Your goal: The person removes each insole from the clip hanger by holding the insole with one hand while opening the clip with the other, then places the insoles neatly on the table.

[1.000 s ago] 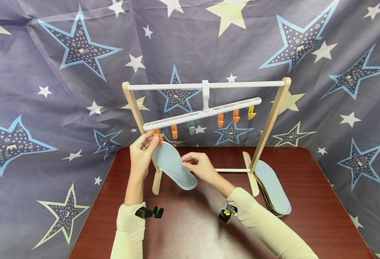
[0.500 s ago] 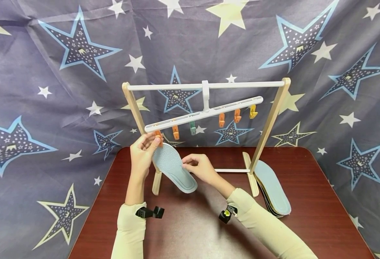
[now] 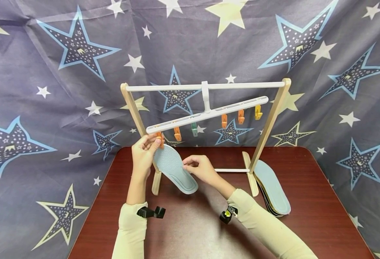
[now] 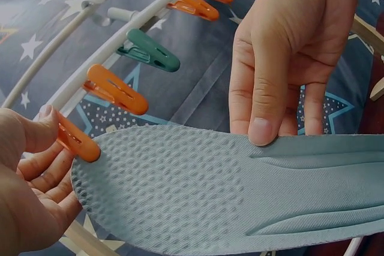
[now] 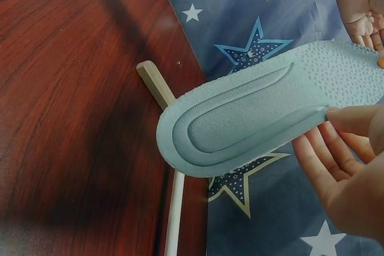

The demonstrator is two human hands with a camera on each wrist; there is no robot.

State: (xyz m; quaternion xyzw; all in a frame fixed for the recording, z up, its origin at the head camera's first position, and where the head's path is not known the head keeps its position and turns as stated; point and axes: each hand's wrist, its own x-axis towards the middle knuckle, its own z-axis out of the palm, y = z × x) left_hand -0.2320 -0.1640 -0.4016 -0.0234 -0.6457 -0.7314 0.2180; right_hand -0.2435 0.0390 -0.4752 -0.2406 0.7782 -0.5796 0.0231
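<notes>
A light blue insole [image 3: 173,165] hangs tilted below the left end of a white clip hanger [image 3: 177,122]. My left hand [image 3: 143,153] pinches the end orange clip [image 4: 77,137], whose tip lies over the insole's textured toe end. With thumb and fingers, my right hand [image 3: 202,168] pinches the insole's edge near its middle, as the left wrist view shows. The insole's smooth heel end [image 5: 228,130] points down toward the table in the right wrist view. Whether the clip's jaws bear fully on the insole is hard to tell.
The hanger hooks on the white top bar of a wooden rack [image 3: 269,126]. Other clips hang along it, among them a green clip [image 3: 194,129] and a yellow clip [image 3: 258,112]. A stack of insoles [image 3: 272,187] lies on the table [image 3: 319,216] beside the rack's right foot.
The hanger has shifted slightly to the right, its right end swinging outward. My left hand, the clip and the insole have moved a little right and down with it. The right hand's pinch looks unchanged.
</notes>
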